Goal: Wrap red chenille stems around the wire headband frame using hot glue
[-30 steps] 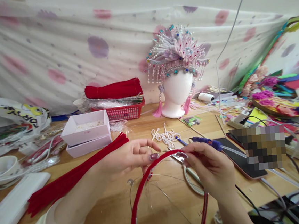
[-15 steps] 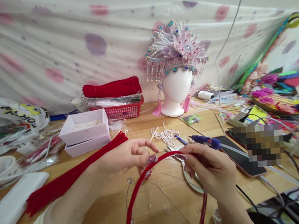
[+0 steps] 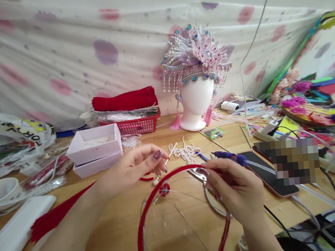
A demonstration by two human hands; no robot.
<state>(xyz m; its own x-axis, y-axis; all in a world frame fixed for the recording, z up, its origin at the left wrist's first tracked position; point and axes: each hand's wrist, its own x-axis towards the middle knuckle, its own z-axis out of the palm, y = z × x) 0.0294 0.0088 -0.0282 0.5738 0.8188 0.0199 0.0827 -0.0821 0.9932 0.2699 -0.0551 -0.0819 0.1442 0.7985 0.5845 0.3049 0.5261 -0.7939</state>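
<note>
A red velvet-wrapped wire hoop (image 3: 151,205) arcs up in front of me, with thin bare wires inside it. My right hand (image 3: 234,190) is closed on the top of the hoop and also holds a blue-handled tool (image 3: 231,157) and small scissors (image 3: 195,174). Left of the hoop's top, my left hand (image 3: 136,167) has its fingers curled, pinching something small that I cannot make out. A bundle of red pipe cleaners (image 3: 55,217) lies under my left forearm.
A white mannequin head (image 3: 196,99) wears a beaded pink headdress at the back. A red basket (image 3: 135,124), pink boxes (image 3: 95,149), a pearl string (image 3: 186,152), a phone (image 3: 270,175), white bowls (image 3: 0,191) and colourful craft flowers (image 3: 309,105) crowd the wooden table (image 3: 118,231).
My left hand has let go of the hoop's top and drawn back to the left and up. The hoop has sunk a little, still in my right hand.
</note>
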